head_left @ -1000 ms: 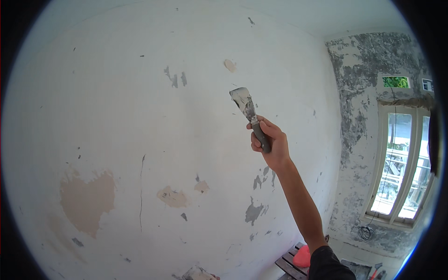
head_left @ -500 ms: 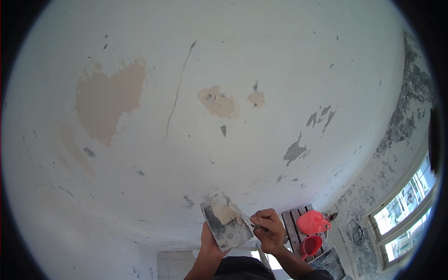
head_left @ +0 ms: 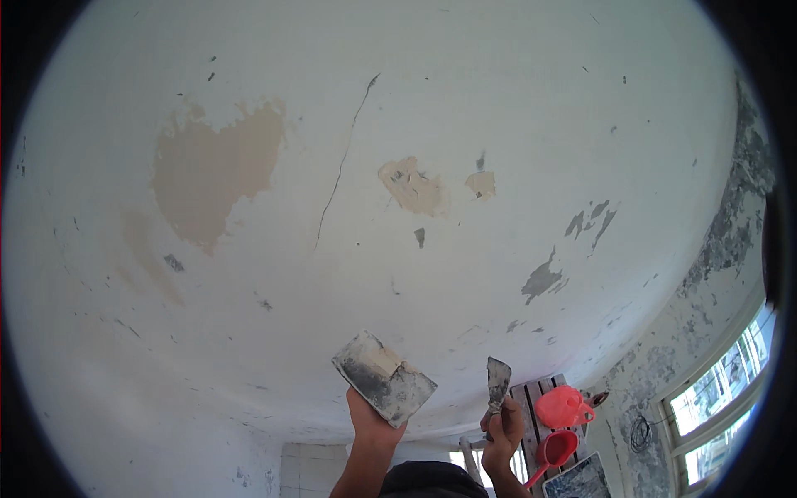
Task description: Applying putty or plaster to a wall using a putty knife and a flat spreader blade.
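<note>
My left hand (head_left: 371, 419) grips a flat rectangular board (head_left: 403, 394), smeared grey, with a lump of pale beige paste (head_left: 378, 361) on it. Just to its right, my right hand (head_left: 504, 432) is closed on the handle of a putty knife (head_left: 499, 378), whose dirty blade points upward, apart from the board. Both hands are low in the view against a white wall (head_left: 315, 299) that carries a thin crack (head_left: 341, 170), beige patches (head_left: 212, 174) and grey flaked spots (head_left: 541, 280).
A slatted wooden stand (head_left: 524, 396) at lower right bears a red plastic jug (head_left: 561, 407) and a red dipper (head_left: 558, 450). A grey-smeared tray (head_left: 577, 481) lies beside them. Further right are a mottled wall (head_left: 718, 245), a cable coil (head_left: 639, 433) and a window (head_left: 707, 398).
My view has tipped down from the upper wall. My right hand came down with the putty knife to the board, then drew away rightward. The board has shifted slightly up and left.
</note>
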`<state>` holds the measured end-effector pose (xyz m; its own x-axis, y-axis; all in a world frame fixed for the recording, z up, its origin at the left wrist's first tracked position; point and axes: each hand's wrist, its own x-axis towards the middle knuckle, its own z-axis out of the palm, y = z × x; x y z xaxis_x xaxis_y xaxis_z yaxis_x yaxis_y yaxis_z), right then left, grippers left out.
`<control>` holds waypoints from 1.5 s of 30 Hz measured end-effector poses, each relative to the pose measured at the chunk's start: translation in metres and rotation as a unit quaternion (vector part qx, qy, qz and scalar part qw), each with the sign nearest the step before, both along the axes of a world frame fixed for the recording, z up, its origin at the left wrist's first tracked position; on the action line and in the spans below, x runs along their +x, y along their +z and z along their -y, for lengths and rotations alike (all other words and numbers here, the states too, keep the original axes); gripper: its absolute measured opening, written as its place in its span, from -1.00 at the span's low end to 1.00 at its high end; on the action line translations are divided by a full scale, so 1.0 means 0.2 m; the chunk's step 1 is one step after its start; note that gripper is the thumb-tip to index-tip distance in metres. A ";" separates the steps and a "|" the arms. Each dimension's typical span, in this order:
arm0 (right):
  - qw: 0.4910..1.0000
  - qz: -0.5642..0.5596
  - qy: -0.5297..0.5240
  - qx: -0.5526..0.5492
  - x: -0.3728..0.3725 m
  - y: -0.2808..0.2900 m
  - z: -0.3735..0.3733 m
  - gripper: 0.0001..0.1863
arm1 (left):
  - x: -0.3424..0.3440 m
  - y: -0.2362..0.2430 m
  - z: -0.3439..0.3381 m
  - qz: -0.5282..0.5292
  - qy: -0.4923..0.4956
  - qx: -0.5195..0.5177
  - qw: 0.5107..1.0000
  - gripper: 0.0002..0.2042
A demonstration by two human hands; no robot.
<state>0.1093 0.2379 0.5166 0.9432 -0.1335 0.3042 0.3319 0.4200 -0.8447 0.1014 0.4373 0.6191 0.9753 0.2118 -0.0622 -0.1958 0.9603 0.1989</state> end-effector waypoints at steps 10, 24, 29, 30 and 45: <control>0.962 -0.107 0.245 -0.053 -0.13 0.36 0.18 -0.51 | 0.07 -0.08 0.15 -0.037 0.028 0.064 0.997 -0.61; 0.949 -0.016 0.145 -0.279 -0.04 0.31 0.27 -0.62 | 0.05 -0.28 0.25 -0.078 -0.064 0.090 0.991 -0.50; 0.955 -0.017 0.175 -0.240 0.04 0.22 0.23 -0.62 | 0.03 -0.20 0.30 -0.130 -0.069 0.168 0.975 -0.52; 0.957 -0.007 0.173 -0.233 0.05 0.21 0.21 -0.62 | 0.04 -0.23 0.32 -0.149 -0.070 0.192 0.968 -0.53; 0.951 -0.123 0.284 0.009 0.19 0.19 -0.07 -0.82 | -0.08 -0.33 0.25 -0.016 -0.124 0.156 0.980 -0.47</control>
<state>0.1481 0.2528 0.5549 0.9071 0.4153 0.0684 -0.1588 0.4882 -0.8582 0.0853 0.3865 0.5522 0.9978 -0.0184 -0.0638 0.0475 0.8689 0.4927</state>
